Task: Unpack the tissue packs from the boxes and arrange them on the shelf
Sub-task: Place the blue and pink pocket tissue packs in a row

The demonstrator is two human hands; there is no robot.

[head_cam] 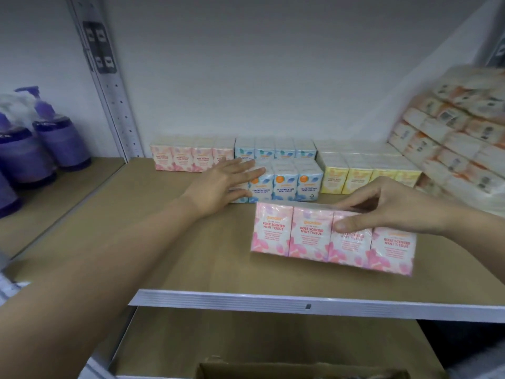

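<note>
Purple pump bottles (52,140) stand on the neighbouring shelf at far left. On the brown shelf (191,258), the left hand (218,187) lies with fingers straight, touching the front blue tissue pack (284,183); pink (191,155) and yellow packs (369,175) line the back. Further right, the right hand (404,206) pinches a pink rose-scented pack (333,239) near the shelf's front edge, beside stacked white-and-orange packs (459,138).
</note>
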